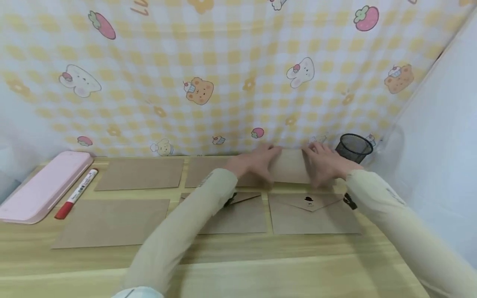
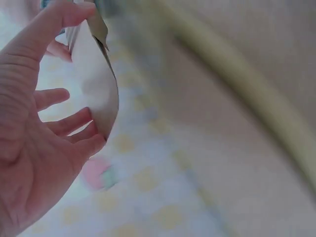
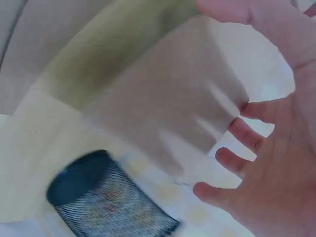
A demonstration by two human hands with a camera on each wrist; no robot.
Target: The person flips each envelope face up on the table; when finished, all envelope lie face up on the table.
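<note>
Between both hands a brown kraft envelope (image 1: 290,167) is held slightly bowed, just above the back right of the table. My left hand (image 1: 257,162) grips its left end; in the left wrist view the thumb and fingertips press on the edges of the envelope (image 2: 96,81). At the opposite end, my right hand (image 1: 325,163) holds the envelope (image 3: 173,94) by thumb and fingertips. Directly in front lies an envelope with a hat print (image 1: 313,215). Beside it, another envelope (image 1: 238,219) has a slightly raised flap and is partly covered by the left sleeve.
More brown envelopes lie flat: one at front left (image 1: 115,223), one at back left (image 1: 141,174), one at back middle (image 1: 203,167). A red-capped marker (image 1: 77,193) lies beside a pink case (image 1: 46,186). A black mesh pen cup (image 1: 354,148) stands behind the right hand.
</note>
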